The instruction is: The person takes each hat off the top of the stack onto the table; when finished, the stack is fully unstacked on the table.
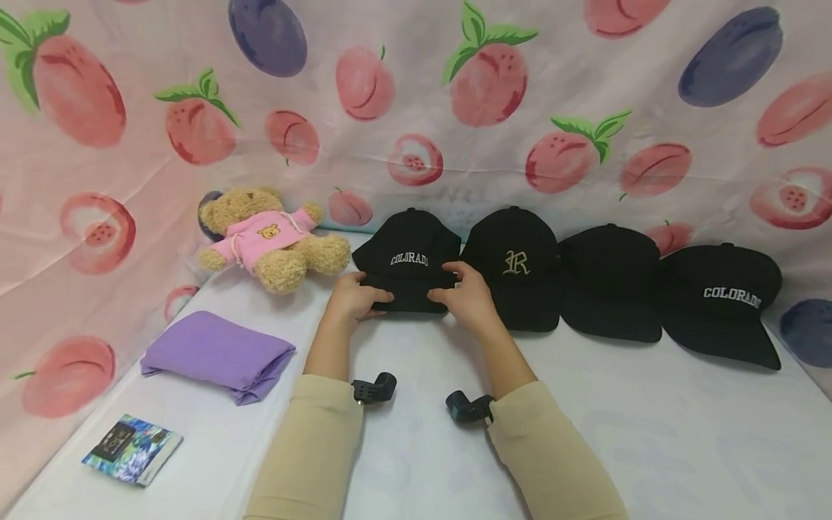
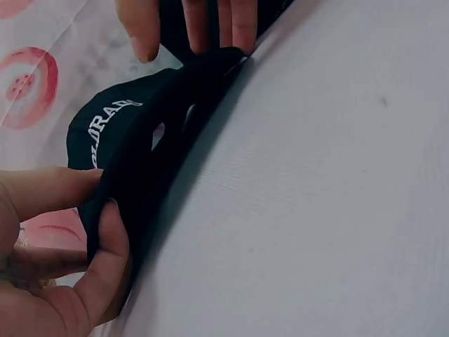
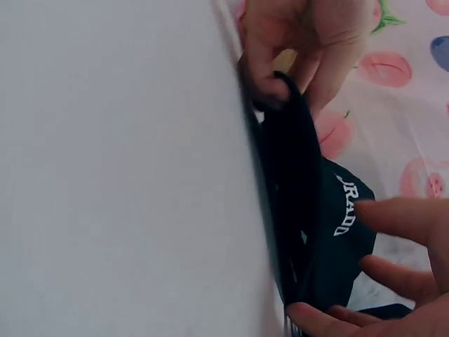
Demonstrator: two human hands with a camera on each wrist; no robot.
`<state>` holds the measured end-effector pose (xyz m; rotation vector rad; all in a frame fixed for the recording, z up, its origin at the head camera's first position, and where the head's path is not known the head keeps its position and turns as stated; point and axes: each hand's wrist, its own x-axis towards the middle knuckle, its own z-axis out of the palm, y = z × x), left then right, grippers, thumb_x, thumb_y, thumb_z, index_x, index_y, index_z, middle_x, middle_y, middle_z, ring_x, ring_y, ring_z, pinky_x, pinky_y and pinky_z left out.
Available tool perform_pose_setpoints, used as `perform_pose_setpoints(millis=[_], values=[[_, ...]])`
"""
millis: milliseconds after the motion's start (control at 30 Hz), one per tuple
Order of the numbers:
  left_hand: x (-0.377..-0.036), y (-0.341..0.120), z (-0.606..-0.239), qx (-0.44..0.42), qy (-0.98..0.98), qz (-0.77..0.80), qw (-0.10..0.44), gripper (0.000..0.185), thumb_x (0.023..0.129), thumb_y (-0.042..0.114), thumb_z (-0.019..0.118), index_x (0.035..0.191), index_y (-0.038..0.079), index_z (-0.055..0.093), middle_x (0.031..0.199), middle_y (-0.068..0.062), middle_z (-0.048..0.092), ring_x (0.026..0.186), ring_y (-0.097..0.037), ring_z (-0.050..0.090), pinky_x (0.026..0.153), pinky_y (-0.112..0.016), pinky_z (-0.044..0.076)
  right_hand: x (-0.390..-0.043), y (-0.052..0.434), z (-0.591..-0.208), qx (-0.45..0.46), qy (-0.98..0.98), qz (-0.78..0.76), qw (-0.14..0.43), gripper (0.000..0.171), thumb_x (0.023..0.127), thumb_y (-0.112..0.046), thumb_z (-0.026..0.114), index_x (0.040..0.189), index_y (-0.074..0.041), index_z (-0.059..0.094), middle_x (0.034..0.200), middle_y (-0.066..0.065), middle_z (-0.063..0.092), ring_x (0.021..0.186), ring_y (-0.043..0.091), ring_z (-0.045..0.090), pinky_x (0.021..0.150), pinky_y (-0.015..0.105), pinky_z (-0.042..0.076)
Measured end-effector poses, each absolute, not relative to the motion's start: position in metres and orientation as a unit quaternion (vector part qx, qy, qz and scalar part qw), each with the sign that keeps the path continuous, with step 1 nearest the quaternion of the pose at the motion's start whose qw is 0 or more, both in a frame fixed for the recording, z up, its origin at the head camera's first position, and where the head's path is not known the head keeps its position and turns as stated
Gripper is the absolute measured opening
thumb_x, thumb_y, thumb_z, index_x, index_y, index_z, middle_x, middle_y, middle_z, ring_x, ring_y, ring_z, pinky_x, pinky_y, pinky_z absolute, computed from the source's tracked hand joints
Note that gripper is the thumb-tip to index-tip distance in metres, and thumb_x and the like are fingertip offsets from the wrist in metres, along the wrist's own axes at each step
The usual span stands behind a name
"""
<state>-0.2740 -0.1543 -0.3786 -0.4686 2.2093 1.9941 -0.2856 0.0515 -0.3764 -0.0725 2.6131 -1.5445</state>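
White table (image 1: 650, 433), hands on Colorado cap (image 1: 408, 256)

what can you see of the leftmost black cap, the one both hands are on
The leftmost black cap looks like soft fabric, with COLORADO stitched in white on its rounded crown. It sits on the white table, brim toward the person, first in a row of four caps. The left hand pinches the brim's left edge; the right hand holds its right side.

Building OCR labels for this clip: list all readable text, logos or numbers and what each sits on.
"COLORADO": leftmost black cap, brim held by left hand and right hand.
"R", ornate gold letter: second black cap.
"COLORADO": rightmost black cap.
Third black cap: no text visible.
Teddy bear's pink hoodie: yellow bear emblem, no words.
Card packet: print too small to read.
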Motion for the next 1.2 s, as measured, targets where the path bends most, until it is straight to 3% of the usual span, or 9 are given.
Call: perform_pose_setpoints(millis=[200, 433, 533, 633, 733, 933, 1033, 1200], values=[[-0.274, -0.158, -0.378, -0.157, 0.726, 0.666, 0.074, 0.088, 0.089, -0.009, 0.068, 0.163, -0.001, 0.021, 0.166, -0.026, 0.026, 0.133, -0.039, 0.056, 0.099, -0.043, 0.058, -0.284, 0.049, -0.374, 0.049, 0.778, -0.622, 0.074, 0.06, 0.089, -0.001, 0.074, 0.146, -0.007, 0.055, 0.161, 0.022, 0.035, 0.141, 0.038, 0.048, 0.111, 0.049, 0.049], [-0.272, -0.167, -0.375, -0.167, 0.712, 0.677, 0.08, 0.089, 0.088, -0.015, 0.064, 0.164, 0.001, 0.021, 0.168, -0.024, 0.024, 0.138, -0.039, 0.052, 0.108, -0.049, 0.051, -0.282, 0.043, -0.371, 0.076, 0.756, -0.64, 0.117, 0.062, 0.089, -0.003, 0.074, 0.147, -0.011, 0.055, 0.169, 0.008, 0.028, 0.125, 0.043, 0.057, 0.11, 0.049, 0.048], [-0.271, -0.167, -0.374, -0.169, 0.704, 0.685, 0.084, 0.089, 0.087, -0.015, 0.063, 0.164, 0.001, 0.021, 0.168, -0.024, 0.024, 0.138, -0.039, 0.052, 0.109, -0.049, 0.05, -0.282, 0.04, -0.373, 0.072, 0.756, -0.641, 0.11, 0.063, 0.088, -0.002, 0.074, 0.147, -0.012, 0.055, 0.164, 0.012, 0.035, 0.122, 0.039, 0.056, 0.108, 0.05, 0.048], [-0.271, -0.166, -0.373, -0.164, 0.707, 0.682, 0.083, 0.09, 0.087, -0.015, 0.063, 0.164, 0.001, 0.02, 0.168, -0.024, 0.024, 0.139, -0.039, 0.051, 0.109, -0.05, 0.05, -0.282, 0.038, -0.377, 0.059, 0.765, -0.635, 0.091, 0.065, 0.087, 0.0, 0.074, 0.147, -0.013, 0.055, 0.157, 0.017, 0.042, 0.13, 0.036, 0.052, 0.107, 0.052, 0.049], [-0.269, -0.165, -0.37, -0.154, 0.727, 0.666, 0.072, 0.09, 0.087, -0.013, 0.065, 0.164, 0.002, 0.02, 0.169, -0.023, 0.022, 0.142, -0.037, 0.048, 0.11, -0.049, 0.05, -0.283, 0.035, -0.379, 0.042, 0.769, -0.632, 0.079, 0.068, 0.086, 0.003, 0.074, 0.148, -0.014, 0.055, 0.157, 0.02, 0.038, 0.137, 0.034, 0.047, 0.105, 0.053, 0.052], [-0.265, -0.167, -0.356, -0.142, 0.767, 0.624, 0.049, 0.09, 0.089, -0.008, 0.068, 0.165, 0.005, 0.021, 0.169, -0.02, 0.024, 0.145, -0.036, 0.043, 0.107, -0.048, 0.052, -0.285, 0.033, -0.378, 0.01, 0.797, -0.601, 0.062, 0.071, 0.087, -0.001, 0.077, 0.151, -0.018, 0.052, 0.156, 0.017, 0.043, 0.122, 0.032, 0.057, 0.1, 0.047, 0.054], [-0.263, -0.167, -0.35, -0.136, 0.786, 0.602, 0.041, 0.09, 0.09, -0.002, 0.069, 0.165, 0.007, 0.02, 0.168, -0.02, 0.027, 0.145, -0.035, 0.043, 0.107, -0.048, 0.052, -0.285, 0.033, -0.374, -0.006, 0.818, -0.574, 0.04, 0.07, 0.087, -0.007, 0.078, 0.151, -0.02, 0.053, 0.154, 0.015, 0.046, 0.125, 0.032, 0.056, 0.105, 0.046, 0.05], [-0.262, -0.165, -0.343, -0.112, 0.834, 0.54, 0.019, 0.09, 0.092, 0.011, 0.072, 0.165, 0.003, 0.02, 0.167, -0.021, 0.031, 0.15, -0.035, 0.037, 0.12, -0.049, 0.039, -0.284, 0.035, -0.367, -0.018, 0.834, -0.551, 0.025, 0.071, 0.088, -0.011, 0.078, 0.152, -0.021, 0.051, 0.158, 0.015, 0.038, 0.128, 0.034, 0.058, 0.106, 0.047, 0.05]])
